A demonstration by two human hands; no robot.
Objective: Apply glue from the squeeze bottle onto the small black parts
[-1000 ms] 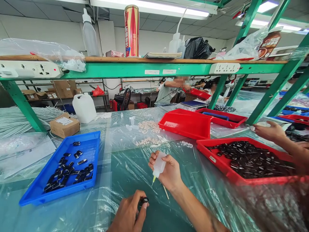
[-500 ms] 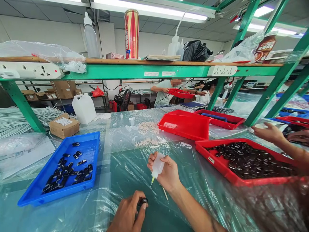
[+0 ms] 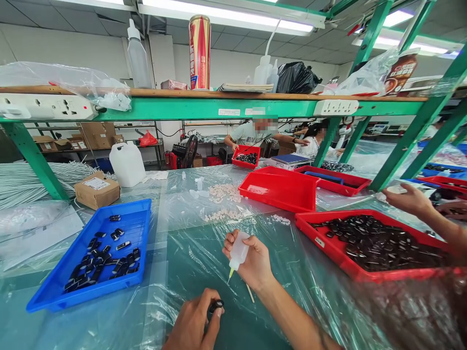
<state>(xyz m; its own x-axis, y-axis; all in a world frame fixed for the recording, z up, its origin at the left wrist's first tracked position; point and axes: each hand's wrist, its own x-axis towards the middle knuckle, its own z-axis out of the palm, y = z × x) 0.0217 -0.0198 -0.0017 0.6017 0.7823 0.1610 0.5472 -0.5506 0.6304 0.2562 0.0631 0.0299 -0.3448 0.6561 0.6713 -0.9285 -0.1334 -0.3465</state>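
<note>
My left hand (image 3: 197,318), low in the centre, pinches a small black part (image 3: 215,306) between thumb and fingers. Up and to the right of it, my right hand (image 3: 253,257) is wrapped round a white squeeze bottle (image 3: 239,253), whose yellow-based needle tip points down. A thin wooden stick (image 3: 250,293) shows just below the right hand. On the left lies a blue tray (image 3: 146,243) with several black parts (image 3: 97,260) in it. Small pale pieces (image 3: 222,193) are spread on the plastic sheet beyond my hands.
A red tray (image 3: 317,240) full of black parts is at the right, near another person's hand (image 3: 410,199). Behind stand an upturned-looking red bin (image 3: 279,187), a white jug (image 3: 127,164) and a carton (image 3: 97,189). A green shelf (image 3: 200,107) crosses above.
Across the table, a person has moved a red bin left and down, and its dark contents now show. My hands have barely moved.
</note>
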